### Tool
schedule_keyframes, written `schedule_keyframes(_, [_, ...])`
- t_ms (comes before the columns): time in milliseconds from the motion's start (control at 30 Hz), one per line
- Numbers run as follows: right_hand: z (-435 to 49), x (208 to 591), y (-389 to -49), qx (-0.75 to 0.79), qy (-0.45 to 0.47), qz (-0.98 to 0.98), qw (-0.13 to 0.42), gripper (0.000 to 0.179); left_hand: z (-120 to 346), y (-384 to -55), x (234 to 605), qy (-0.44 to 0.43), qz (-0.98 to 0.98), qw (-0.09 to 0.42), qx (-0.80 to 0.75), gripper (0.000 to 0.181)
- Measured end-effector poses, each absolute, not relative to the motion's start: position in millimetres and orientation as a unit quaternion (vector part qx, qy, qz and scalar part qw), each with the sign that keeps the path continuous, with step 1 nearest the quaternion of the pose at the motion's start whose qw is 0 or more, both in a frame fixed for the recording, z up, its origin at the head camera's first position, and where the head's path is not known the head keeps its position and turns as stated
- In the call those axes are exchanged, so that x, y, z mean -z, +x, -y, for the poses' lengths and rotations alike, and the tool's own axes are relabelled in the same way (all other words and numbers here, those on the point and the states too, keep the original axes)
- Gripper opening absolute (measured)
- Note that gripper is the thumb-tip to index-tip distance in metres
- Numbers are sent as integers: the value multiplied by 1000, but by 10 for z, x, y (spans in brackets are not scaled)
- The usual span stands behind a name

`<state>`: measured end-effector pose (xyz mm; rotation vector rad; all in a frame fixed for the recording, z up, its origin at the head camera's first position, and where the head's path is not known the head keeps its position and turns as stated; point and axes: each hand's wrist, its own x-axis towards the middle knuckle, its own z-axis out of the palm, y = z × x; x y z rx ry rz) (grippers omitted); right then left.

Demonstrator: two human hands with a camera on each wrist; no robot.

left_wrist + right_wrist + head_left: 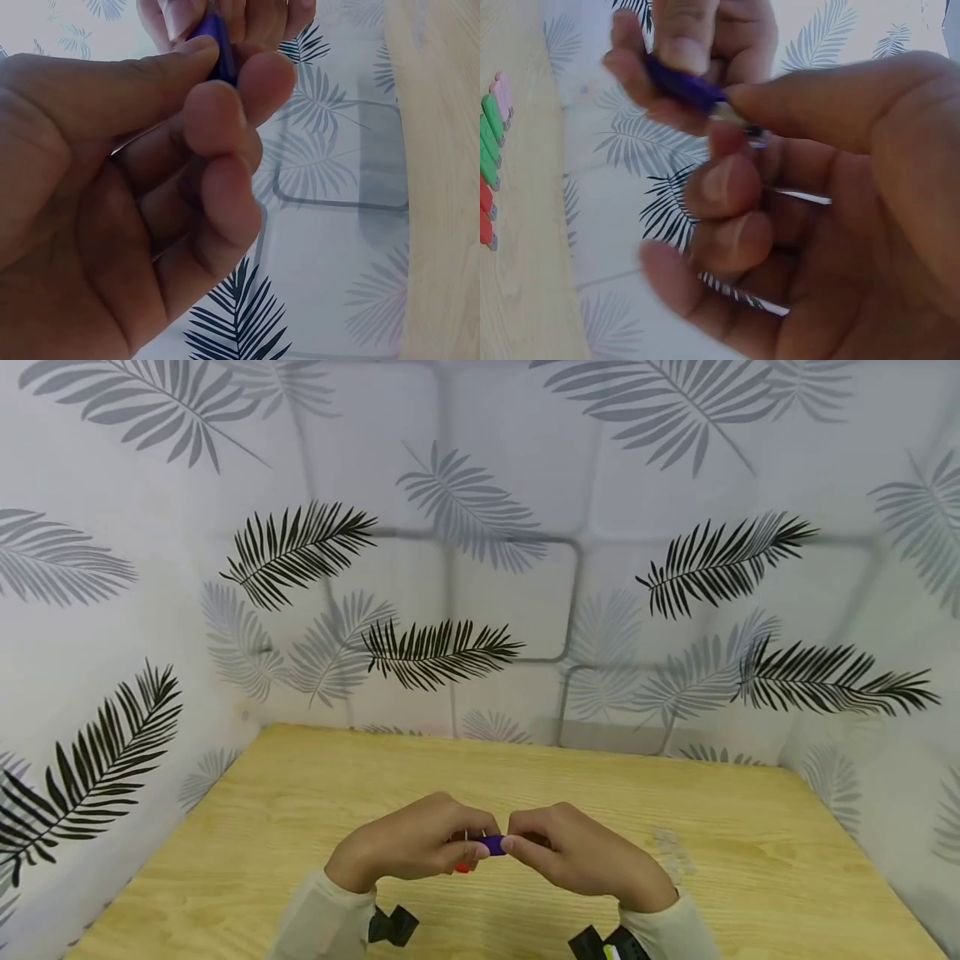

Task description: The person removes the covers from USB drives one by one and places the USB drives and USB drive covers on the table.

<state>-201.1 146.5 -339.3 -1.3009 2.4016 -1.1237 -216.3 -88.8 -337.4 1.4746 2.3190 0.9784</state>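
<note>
A purple USB flash drive is held up between the two hands above the table. My left hand pinches its purple body between thumb and fingers. At the other end, my right hand has its thumb and fingertips about the metal connector. The right wrist view shows the purple flash drive tilted, its connector partly hidden by a fingertip and blurred. Whether a clear cap sits on the connector I cannot tell. In the left wrist view, the fingers cover much of the purple body.
Several flash drives lie in a row on the wooden table, among them a pink one, green ones and red ones. Small translucent pieces lie right of the right hand. A leaf-patterned backdrop stands behind the table.
</note>
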Motion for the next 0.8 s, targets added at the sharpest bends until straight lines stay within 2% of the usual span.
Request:
schedule_keyframes(133, [-1426,3393,-2017,390,-441,-807,56,33,936,-2160,3379,493,-792,106,-344,10])
schedule_keyframes(333, [-1443,3365,-1999,389,-457,-795,81,33,946,-2172,3341,516,-777,105,-345,12])
schedule_keyframes(567, [-1428,3407,-2029,390,-447,-804,42,34,936,-2159,3391,500,-787,100,-348,9])
schedule_keyframes(800, [-1440,3388,-2012,369,-450,-808,90,34,929,-2149,3373,503,-792,107,-328,11])
